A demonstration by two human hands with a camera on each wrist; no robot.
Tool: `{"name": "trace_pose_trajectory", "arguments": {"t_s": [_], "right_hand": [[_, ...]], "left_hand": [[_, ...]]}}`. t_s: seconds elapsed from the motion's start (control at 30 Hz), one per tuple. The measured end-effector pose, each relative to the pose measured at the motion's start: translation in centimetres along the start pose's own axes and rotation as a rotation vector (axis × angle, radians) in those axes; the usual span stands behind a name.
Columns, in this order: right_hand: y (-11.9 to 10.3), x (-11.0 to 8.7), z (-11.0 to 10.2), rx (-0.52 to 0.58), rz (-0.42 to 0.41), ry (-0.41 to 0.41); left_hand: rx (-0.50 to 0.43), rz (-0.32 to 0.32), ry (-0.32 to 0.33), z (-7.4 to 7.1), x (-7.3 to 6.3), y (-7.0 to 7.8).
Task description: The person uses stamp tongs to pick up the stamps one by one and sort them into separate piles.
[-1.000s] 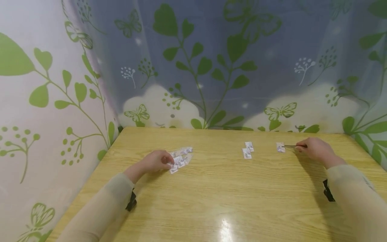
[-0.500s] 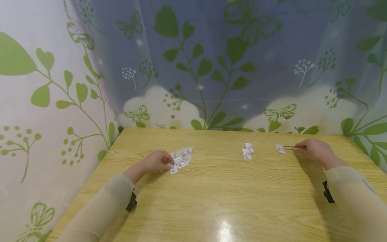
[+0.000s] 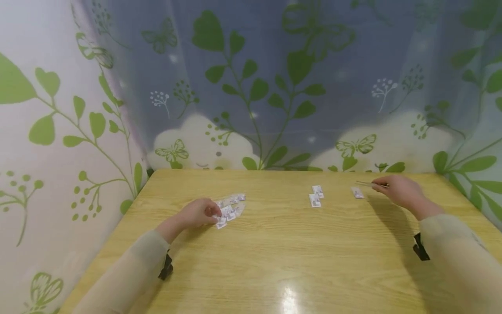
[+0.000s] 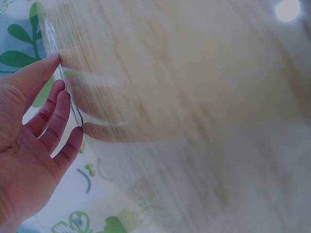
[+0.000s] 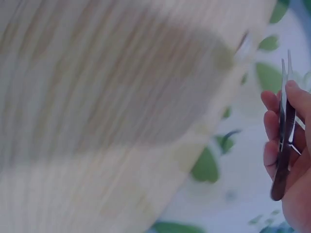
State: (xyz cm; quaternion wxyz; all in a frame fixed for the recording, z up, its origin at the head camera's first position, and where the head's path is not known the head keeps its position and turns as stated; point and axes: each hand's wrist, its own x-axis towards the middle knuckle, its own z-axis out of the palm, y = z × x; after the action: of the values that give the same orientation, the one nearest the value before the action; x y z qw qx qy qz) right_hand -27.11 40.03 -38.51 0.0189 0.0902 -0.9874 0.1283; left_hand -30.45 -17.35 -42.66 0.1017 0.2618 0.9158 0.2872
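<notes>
- Nearest to me, two pale sleeves (image 3: 456, 257) reach in over the wood-grain counter (image 3: 255, 257), each with a black wrist mount (image 3: 421, 247) under the cuff.
- My left hand (image 3: 196, 213) has a loose grip: thumb and fingers slightly spread, tips touching the near-left side of a cluster of small plastic packets (image 3: 228, 213), some overlapping, their print too small to read.
- Well to the right of that cluster, two overlapping packets (image 3: 315, 200) lie flat.
- My right hand (image 3: 400, 192) has a narrow grip, holding metal tweezers (image 5: 285, 131), points slightly parted.
- Just beside the tweezer points, a single packet (image 3: 357, 192) lies on the counter.
- Beyond, I see a blue-and-white backdrop (image 3: 270, 126) printed with leaves and butterflies.
</notes>
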Motion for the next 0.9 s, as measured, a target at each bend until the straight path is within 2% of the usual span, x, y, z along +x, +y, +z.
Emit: {"name": "trace_pose_trajectory", "arguments": {"t_s": [0.17,0.33,0.47,0.6,0.9], "right_hand": [[-3.7,0.7,0.4,0.054,-0.063,0.07],[-8.5,1.2,1.1,0.137,-0.171,0.126],[-12.0,1.5,2.1,0.211,-0.245,0.104],[-14.9,2.1,3.3,0.241,-0.295,0.06],[-19.8,4.5,5.4,0.256,-0.351,0.012]], "left_hand": [[0.003,-0.008,-0.003,0.1,-0.2,-0.2],[0.024,0.002,0.008,0.0,-0.2,-0.1],[0.03,0.018,-0.003,-0.1,-0.3,0.2],[0.043,0.02,-0.001,-0.1,-0.4,0.3],[0.035,-0.012,0.006,-0.2,-0.1,0.7]]}}
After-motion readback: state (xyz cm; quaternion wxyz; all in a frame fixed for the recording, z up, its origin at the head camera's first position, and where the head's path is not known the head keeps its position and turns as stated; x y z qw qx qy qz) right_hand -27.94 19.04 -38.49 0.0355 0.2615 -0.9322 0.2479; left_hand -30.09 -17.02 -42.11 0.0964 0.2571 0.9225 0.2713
